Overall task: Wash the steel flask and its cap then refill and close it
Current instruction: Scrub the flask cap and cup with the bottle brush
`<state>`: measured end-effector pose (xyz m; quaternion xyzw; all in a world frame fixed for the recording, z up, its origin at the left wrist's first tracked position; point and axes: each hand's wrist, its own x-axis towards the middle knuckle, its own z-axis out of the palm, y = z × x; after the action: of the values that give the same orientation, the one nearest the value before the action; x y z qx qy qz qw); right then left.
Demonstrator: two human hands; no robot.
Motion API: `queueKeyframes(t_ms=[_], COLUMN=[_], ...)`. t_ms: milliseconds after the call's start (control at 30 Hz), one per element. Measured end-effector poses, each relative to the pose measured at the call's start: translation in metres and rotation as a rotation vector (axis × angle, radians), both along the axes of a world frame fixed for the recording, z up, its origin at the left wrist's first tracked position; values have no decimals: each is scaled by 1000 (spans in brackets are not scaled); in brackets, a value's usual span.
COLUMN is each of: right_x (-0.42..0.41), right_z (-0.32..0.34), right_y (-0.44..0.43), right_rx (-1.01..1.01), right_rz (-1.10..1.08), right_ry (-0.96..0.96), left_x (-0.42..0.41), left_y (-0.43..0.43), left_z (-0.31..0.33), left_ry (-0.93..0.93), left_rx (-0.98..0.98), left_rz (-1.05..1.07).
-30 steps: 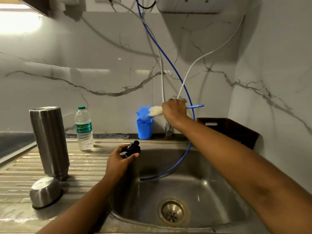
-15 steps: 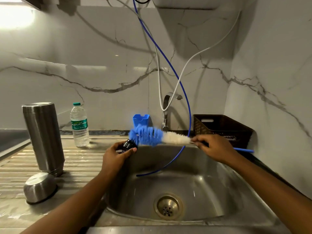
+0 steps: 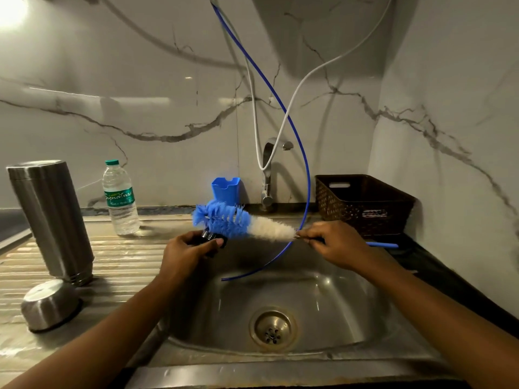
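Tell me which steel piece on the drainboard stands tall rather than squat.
The flask, upside down at the far left. The steel cup in front of it is the low, dome-shaped one.

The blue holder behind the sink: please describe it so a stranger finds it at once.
Start at the steel sink and look to its back edge, at the wall. Just left of the tap stands a small blue holder. It is the only blue plastic cup-like container there; the basket is dark brown.
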<state>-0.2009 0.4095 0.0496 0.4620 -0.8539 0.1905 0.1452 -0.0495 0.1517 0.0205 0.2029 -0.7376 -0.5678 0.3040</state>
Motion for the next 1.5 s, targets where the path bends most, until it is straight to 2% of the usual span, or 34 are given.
queueKeyframes(t_ms=[100, 300, 433, 600, 767, 900, 1033, 1167, 1233, 1367, 1500], right_x=[-8, 3, -4, -1, -7, -2, -4, -13, -17, -12, -15], right_z=[7, -5, -2, -10, 0, -8, -8, -3, -1, -3, 5], right_y=[9, -5, 1, -4, 7, 1, -3, 17, 27, 22, 22], right_rx=[-21, 16, -26, -1, -38, -9, -132, -215, -200, -97, -33], right_rz=[0, -6, -8, 0, 4, -10, -85, -114, -96, -3, 3], right_ry=[-37, -33, -77, -48, -83, -16, 5, -130, -161, -77, -32], left_x=[3, 0, 3, 2, 4, 2, 1, 2, 2, 1, 5], left_y=[-3, 6, -3, 11, -1, 8, 4, -2, -5, -2, -8], left_z=[1, -2, 2, 2, 4, 1, 3, 4, 3, 2, 4], left_ry=[50, 27, 79, 63, 98, 39, 33, 44, 51, 23, 25], left_rx=[55, 38, 137, 88, 179, 96, 93, 125, 123, 76, 57], left_rz=[28, -26, 26, -56, 8, -71, -36, 0, 11, 11, 50])
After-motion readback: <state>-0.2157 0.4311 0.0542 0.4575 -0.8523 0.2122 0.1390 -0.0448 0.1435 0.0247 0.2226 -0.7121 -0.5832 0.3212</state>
